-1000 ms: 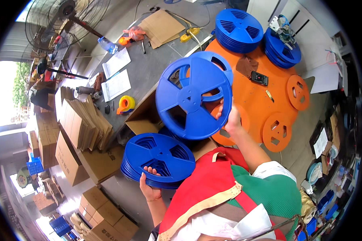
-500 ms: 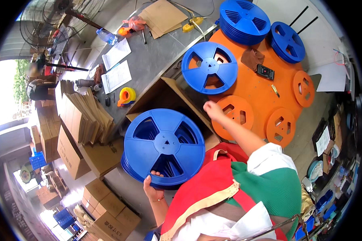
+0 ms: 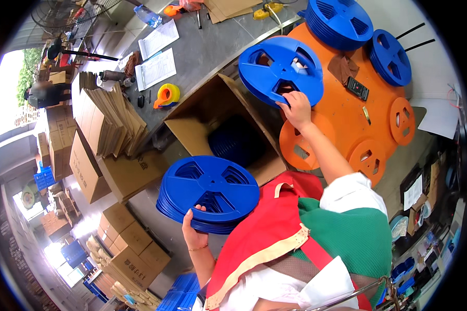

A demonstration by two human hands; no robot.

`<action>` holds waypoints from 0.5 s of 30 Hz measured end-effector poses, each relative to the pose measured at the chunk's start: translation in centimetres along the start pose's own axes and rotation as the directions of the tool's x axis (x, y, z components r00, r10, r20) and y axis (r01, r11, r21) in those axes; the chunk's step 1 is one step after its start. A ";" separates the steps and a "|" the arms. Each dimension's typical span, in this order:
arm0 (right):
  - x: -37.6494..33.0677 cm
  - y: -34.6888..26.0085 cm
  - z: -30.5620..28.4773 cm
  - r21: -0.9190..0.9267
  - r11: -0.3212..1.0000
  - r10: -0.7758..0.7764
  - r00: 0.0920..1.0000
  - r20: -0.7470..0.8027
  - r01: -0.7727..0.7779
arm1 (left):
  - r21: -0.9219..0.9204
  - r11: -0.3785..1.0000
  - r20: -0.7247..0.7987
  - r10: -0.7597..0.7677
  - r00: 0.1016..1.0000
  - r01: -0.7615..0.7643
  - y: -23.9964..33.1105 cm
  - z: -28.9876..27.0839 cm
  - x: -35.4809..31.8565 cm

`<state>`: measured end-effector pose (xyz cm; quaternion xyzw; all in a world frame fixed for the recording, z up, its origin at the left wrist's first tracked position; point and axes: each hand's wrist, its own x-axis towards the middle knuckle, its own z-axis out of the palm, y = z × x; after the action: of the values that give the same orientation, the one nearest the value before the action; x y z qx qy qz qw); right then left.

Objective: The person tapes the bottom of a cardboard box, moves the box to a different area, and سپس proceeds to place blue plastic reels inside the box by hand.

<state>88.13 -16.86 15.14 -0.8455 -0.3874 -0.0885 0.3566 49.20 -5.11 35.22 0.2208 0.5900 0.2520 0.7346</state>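
From the head camera, the left hand cups the lower edge of a stack of blue reels, fingers curled under it, held beside the open cardboard box that has more blue reels inside. The right hand reaches forward, fingers closed on the rim of a single blue reel lying on the round orange table, near two further blue stacks
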 end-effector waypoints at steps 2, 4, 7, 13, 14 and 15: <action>-0.7 -1.2 -1.9 0.387 0.894 0.269 0.961 -0.066 -0.224 | -0.003 1.000 -0.005 -0.008 1.000 0.008 0.3 0.2 0.4; -0.8 -3.6 -4.8 0.842 0.314 0.630 0.760 0.161 -0.439 | -0.050 0.999 0.041 -0.018 0.999 0.020 0.6 -0.7 1.0; -1.3 -6.4 -8.1 0.770 -0.473 0.683 0.374 0.627 -0.427 | -0.088 0.996 0.144 0.015 0.990 -0.002 0.8 -0.9 1.6; -8.5 -9.5 -7.0 0.199 -0.942 0.134 0.242 0.961 -0.270 | -0.189 0.982 0.313 0.075 0.947 -0.016 0.1 0.6 2.3; -9.5 -10.2 -6.2 0.177 -0.919 0.116 0.188 0.975 -0.352 | -0.164 0.985 0.331 0.097 0.938 -0.044 0.0 0.8 2.3; -9.9 -10.8 -5.8 0.160 -0.888 0.111 0.137 0.984 -0.431 | -0.143 0.987 0.360 0.115 0.926 -0.067 0.0 1.1 2.5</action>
<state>74.34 -21.85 20.90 -0.1789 0.3630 0.5864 0.7017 50.73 -3.62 33.57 0.2435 0.4139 0.2778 0.8320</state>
